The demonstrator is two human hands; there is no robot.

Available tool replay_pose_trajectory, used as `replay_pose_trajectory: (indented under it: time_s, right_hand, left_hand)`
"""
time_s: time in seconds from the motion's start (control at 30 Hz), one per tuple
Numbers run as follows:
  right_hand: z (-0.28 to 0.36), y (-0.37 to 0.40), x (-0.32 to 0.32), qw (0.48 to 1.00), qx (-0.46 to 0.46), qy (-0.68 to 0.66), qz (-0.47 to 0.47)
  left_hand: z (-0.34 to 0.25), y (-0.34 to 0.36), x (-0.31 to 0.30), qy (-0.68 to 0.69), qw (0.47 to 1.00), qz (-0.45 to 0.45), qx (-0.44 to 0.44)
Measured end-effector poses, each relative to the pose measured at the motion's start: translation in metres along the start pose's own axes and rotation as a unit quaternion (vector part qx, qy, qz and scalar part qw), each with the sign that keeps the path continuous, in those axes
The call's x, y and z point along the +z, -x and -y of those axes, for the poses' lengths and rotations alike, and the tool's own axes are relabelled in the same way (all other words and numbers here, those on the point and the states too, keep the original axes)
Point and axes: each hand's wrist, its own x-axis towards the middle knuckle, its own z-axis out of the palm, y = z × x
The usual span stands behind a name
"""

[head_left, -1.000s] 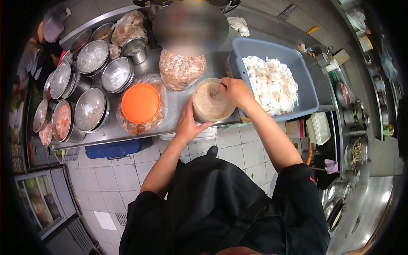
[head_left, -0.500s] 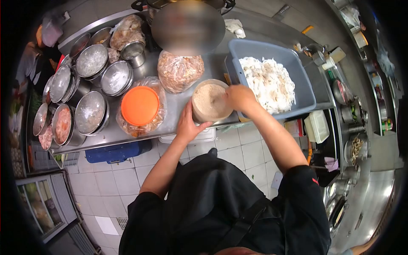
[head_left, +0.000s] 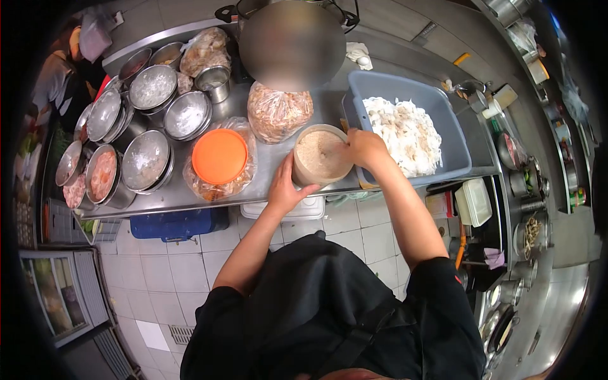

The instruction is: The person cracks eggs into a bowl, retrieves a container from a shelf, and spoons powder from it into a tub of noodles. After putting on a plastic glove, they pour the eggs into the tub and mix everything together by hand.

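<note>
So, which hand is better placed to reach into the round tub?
Probably the right. The right hand sits at the round tub's open top, beside the grey bin, while the left hand grips the tub's side wall and seems to steady it.

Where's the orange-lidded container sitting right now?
Head view: the orange-lidded container sits on the steel counter, left of the beige tub that the left hand holds, with covered steel bowls on its other side and a food bag behind it.
</note>
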Motion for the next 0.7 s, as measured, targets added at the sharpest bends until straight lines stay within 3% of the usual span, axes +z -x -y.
replay_pose_trajectory:
  time_s: [0.07, 0.17, 0.33, 0.4, 0.43, 0.5, 0.53, 0.57, 0.63, 0.67, 0.7]
  right_hand:
    - [-0.001, 0.004, 0.009, 0.990, 0.089, -0.064, -0.086]
    - [-0.009, -0.003, 0.031, 0.980, 0.065, -0.094, -0.163]
    - [0.001, 0.001, 0.033, 0.983, 0.093, -0.102, -0.120]
    - [0.005, 0.011, 0.040, 0.968, 0.104, -0.119, -0.194]
    - [0.006, 0.017, 0.047, 0.968, 0.103, -0.120, -0.195]
    - [0.008, 0.030, 0.068, 0.887, 0.024, -0.163, -0.431]
    - [0.009, 0.042, 0.070, 0.887, 0.023, -0.165, -0.431]
    - [0.008, 0.058, 0.069, 0.909, 0.046, -0.189, -0.369]
    - [-0.006, 0.082, 0.080, 0.949, 0.072, -0.197, -0.234]
    - [-0.020, 0.091, 0.094, 0.967, 0.075, -0.182, -0.161]
    - [-0.033, 0.098, 0.118, 0.973, 0.067, -0.161, -0.152]
  left_hand:
    - [0.001, 0.001, 0.000, 0.003, 1.000, -0.009, 0.019]
    - [0.004, 0.007, -0.005, 0.004, 1.000, -0.016, 0.016]
    - [-0.009, 0.032, -0.042, 0.053, 0.998, -0.043, 0.004]
    - [-0.011, 0.037, -0.063, 0.118, 0.991, -0.060, -0.009]
    - [-0.024, 0.034, -0.079, 0.097, 0.988, -0.117, -0.002]
    - [-0.019, 0.027, -0.113, 0.023, 0.981, -0.192, 0.012]
    - [-0.020, 0.023, -0.127, 0.029, 0.971, -0.236, -0.040]
    - [-0.015, 0.017, -0.145, 0.024, 0.965, -0.251, -0.071]
    - [0.006, 0.001, -0.176, -0.155, 0.946, -0.278, -0.068]
    - [0.018, -0.004, -0.186, -0.153, 0.948, -0.273, -0.064]
    - [0.032, -0.009, -0.191, -0.263, 0.924, -0.269, -0.066]
